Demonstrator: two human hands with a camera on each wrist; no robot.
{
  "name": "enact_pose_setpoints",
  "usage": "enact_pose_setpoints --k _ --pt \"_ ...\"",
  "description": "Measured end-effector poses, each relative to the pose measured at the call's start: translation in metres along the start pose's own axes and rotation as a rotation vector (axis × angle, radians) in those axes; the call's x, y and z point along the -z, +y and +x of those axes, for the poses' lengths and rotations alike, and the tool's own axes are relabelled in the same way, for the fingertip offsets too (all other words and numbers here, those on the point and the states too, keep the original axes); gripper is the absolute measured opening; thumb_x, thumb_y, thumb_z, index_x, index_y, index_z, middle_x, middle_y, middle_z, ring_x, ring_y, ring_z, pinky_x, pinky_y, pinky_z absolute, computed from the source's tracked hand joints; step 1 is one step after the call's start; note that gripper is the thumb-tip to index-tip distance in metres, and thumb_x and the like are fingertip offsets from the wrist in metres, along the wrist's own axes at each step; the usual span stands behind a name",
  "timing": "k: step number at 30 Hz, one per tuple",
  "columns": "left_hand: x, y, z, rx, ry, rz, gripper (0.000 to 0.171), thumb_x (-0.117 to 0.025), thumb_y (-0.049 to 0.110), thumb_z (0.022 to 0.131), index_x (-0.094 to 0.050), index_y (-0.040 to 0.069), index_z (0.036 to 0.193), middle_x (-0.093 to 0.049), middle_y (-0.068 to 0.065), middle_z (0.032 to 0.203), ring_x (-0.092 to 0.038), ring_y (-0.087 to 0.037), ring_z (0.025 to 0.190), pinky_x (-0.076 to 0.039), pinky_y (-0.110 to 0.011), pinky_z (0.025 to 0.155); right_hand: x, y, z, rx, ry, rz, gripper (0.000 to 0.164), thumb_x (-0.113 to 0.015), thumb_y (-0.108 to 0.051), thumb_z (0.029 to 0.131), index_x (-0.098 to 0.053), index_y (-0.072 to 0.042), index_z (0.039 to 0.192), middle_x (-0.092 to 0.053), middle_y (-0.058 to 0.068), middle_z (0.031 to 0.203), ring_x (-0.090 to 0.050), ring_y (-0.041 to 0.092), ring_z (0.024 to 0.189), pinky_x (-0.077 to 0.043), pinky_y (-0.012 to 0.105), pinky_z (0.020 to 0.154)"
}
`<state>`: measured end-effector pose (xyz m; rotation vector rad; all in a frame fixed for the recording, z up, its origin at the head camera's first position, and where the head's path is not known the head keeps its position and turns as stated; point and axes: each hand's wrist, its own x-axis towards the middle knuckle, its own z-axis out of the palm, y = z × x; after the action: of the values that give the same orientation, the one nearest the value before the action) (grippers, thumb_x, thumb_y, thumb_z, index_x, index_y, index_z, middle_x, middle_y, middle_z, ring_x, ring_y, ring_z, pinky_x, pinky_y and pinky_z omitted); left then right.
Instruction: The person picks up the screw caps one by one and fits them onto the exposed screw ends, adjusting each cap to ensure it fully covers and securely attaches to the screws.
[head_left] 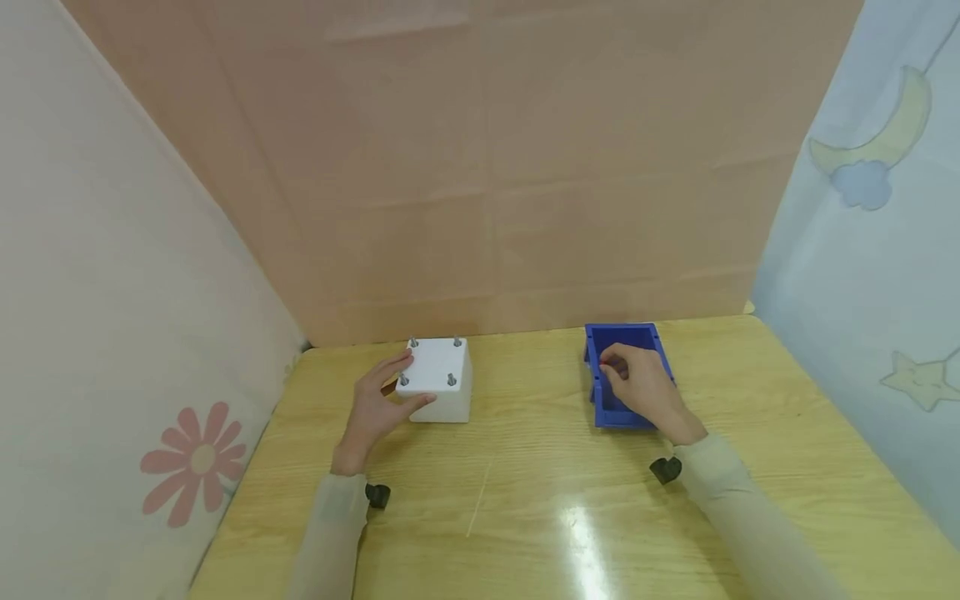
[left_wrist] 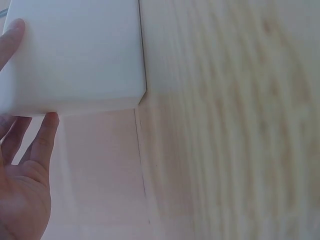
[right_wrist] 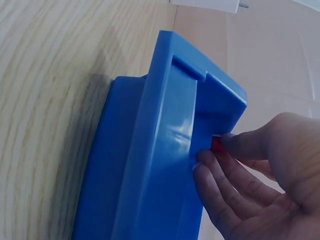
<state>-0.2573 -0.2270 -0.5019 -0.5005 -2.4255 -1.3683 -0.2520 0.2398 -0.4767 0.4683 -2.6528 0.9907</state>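
Note:
A white box (head_left: pixel 442 362) stands toward the left of the table, with a metal screw (head_left: pixel 452 379) standing up at each top corner. My left hand (head_left: pixel 375 406) grips the box from its left, thumb along the near side and fingers at the far left. In the left wrist view, a fingertip touches the edge of the box (left_wrist: pixel 80 55). To the right is a blue bin (head_left: pixel 618 419). Over its opening, my right hand (head_left: pixel 647 386) pinches a small red piece (right_wrist: pixel 217 145) between thumb and fingers. Most of the piece is hidden by the fingers, so its kind is unclear.
The wooden table (head_left: pixel 517 475) has a tan sheet (head_left: pixel 480 167) hanging along its back edge. Pale walls stand on both sides, the left one bearing a flower decoration (head_left: pixel 201 460). Between the box and the bin lies a stretch of bare tabletop.

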Motion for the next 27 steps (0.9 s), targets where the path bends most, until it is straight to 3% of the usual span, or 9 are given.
enact_pose_setpoints --k 8,13,20,27 --pt "-0.004 0.002 0.003 -0.035 0.036 0.012 0.072 -0.100 0.029 0.077 -0.072 0.010 0.140 -0.065 -0.004 0.150 -0.063 -0.033 0.137 -0.063 -0.053 0.098 0.001 -0.004 0.004 0.021 0.046 -0.012 0.010 -0.072 0.002 0.098 -0.076 0.004 0.107 -0.080 0.018 0.098 -0.077 0.031 0.083 -0.066 0.049 0.073" --pt "-0.005 0.004 0.003 -0.028 0.046 0.023 0.072 -0.101 0.031 0.076 -0.072 0.011 0.139 -0.066 -0.001 0.148 -0.063 -0.027 0.137 -0.063 -0.050 0.099 0.002 -0.008 0.006 0.052 0.062 -0.014 0.009 -0.073 0.004 0.097 -0.077 0.004 0.105 -0.080 0.018 0.097 -0.076 0.031 0.081 -0.066 0.049 0.071" --pt "-0.006 0.010 0.004 -0.053 0.057 0.038 0.074 -0.101 0.032 0.075 -0.072 0.007 0.138 -0.067 -0.007 0.146 -0.065 -0.033 0.133 -0.064 -0.051 0.095 0.002 -0.009 0.007 0.067 0.070 -0.032 0.009 -0.074 0.002 0.097 -0.077 0.003 0.105 -0.080 0.017 0.097 -0.076 0.030 0.081 -0.066 0.049 0.071" --pt "-0.005 0.011 0.004 -0.042 0.055 0.053 0.075 -0.101 0.032 0.074 -0.072 0.006 0.138 -0.066 -0.005 0.147 -0.065 -0.030 0.134 -0.064 -0.047 0.096 0.001 -0.014 0.009 0.098 0.077 -0.020 0.009 -0.074 0.002 0.098 -0.077 0.004 0.106 -0.079 0.017 0.098 -0.076 0.032 0.084 -0.066 0.049 0.073"
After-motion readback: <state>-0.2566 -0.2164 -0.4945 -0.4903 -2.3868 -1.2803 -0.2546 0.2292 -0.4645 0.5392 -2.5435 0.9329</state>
